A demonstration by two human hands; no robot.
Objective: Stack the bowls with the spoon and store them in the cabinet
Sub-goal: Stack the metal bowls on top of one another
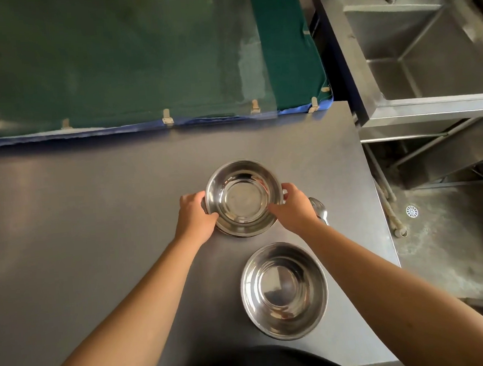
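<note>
A steel bowl (242,195) sits nested on top of another bowl, whose rim shows just beneath it, on the dark counter (94,221). My left hand (195,214) grips its left rim and my right hand (293,207) grips its right rim. A second, larger-looking steel bowl (283,290) stands alone nearer to me. A metal spoon (319,207) lies on the counter just right of my right hand, partly hidden by it.
A green padded mat (112,63) with a blue edge and metal clips lies behind the counter. A steel sink (425,55) stands at the upper right. The counter's right edge drops to a concrete floor with a drain (411,211).
</note>
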